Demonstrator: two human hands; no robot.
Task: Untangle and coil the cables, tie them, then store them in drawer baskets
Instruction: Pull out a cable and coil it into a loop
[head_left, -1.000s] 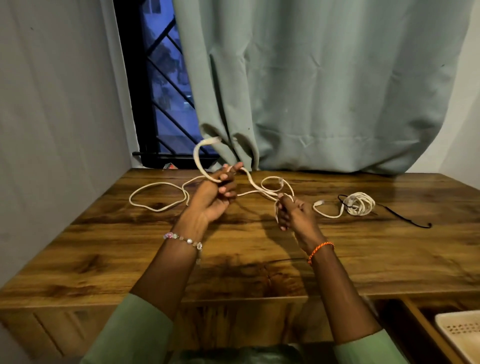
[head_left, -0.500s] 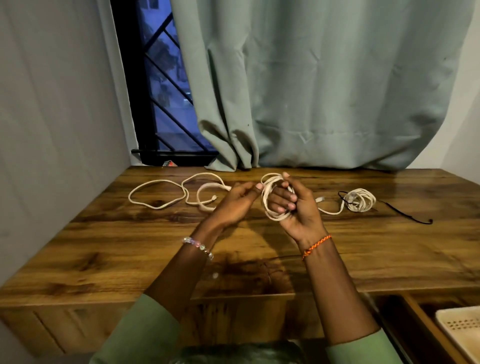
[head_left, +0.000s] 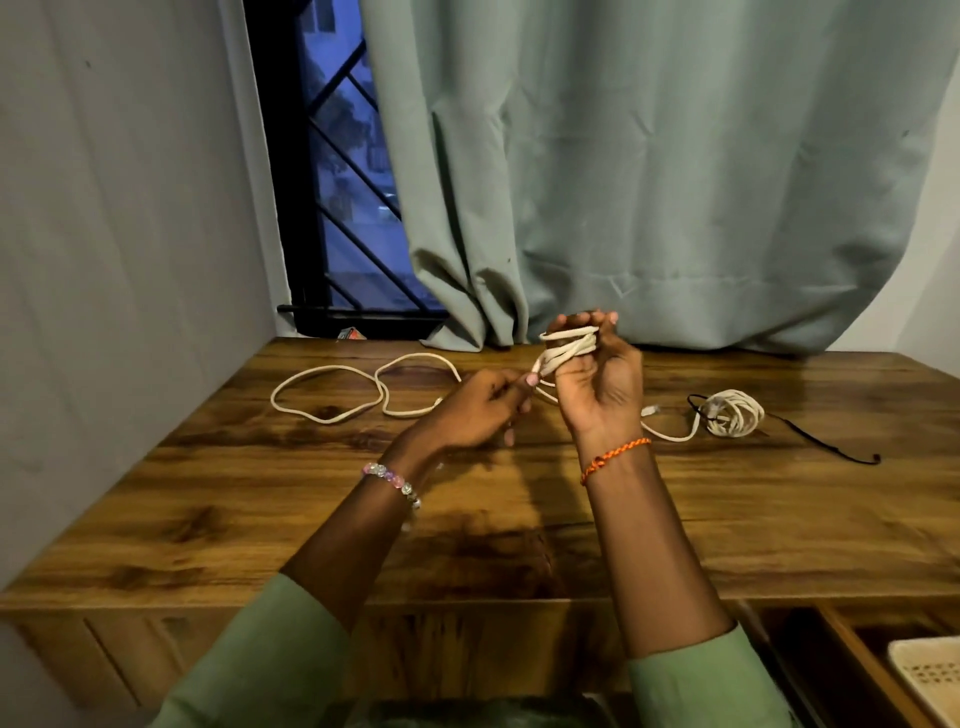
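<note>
Nearest to us, at the lower right corner, a drawer is standing open with a pale perforated basket (head_left: 930, 680) sitting inside it. Above that, our two forearms are reaching out of green sleeves (head_left: 270, 654) over the wooden table (head_left: 753, 530), a beaded bracelet (head_left: 390, 480) circling our left wrist and an orange thread band (head_left: 613, 458) our right. Our left hand (head_left: 475, 413) is hovering low over the table, its fingertips pinching the white cable (head_left: 332, 392) where the cable leaves the right hand; the exact contact is hard to make out, since the fingers are bunching together there. Our right hand (head_left: 597, 382) is standing upright, palm toward us, with several turns of that same cable wound around its curled fingers and held there. From the left hand, the loose length of the cable is trailing away to the left, lying on the table in two open loops. To the right, well apart from our hands, a second white cable (head_left: 735, 418) is lying coiled in a bundle, one end snaking back toward our right wrist, with a thin black cord (head_left: 831, 444) running through the bundle and stretching off to the right. Farthest back, a grey-green curtain (head_left: 675, 182) is hanging down to the table edge beside a dark barred window (head_left: 337, 208).
</note>
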